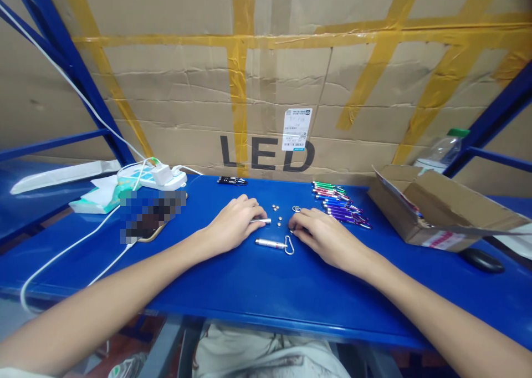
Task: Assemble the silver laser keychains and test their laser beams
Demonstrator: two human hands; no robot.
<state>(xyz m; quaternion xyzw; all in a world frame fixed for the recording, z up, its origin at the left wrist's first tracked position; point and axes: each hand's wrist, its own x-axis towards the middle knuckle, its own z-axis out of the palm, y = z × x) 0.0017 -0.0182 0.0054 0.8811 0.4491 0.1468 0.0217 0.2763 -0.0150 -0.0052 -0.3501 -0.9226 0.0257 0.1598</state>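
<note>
The blue worktop (249, 289) fills my view, with an open cardboard box (436, 212) at its right end and a heap of coloured pen torches (341, 203) just left of the box. Both hands rest palm-down at the middle, near each other but apart. The left hand (235, 223) has its grip narrow, pinching a thin silver barrel (261, 220) that pokes out rightward from the fingertips. The right hand (324, 236) has its fingertips curled under, so I cannot tell whether its grip holds anything. Between them and a little nearer the body lies a silver keychain torch (272, 244) with its long axis left to right and its clip end towards the right hand (the nearer one, I judge). Beyond it, a few button cells (277, 209) are scattered in the gap.
</note>
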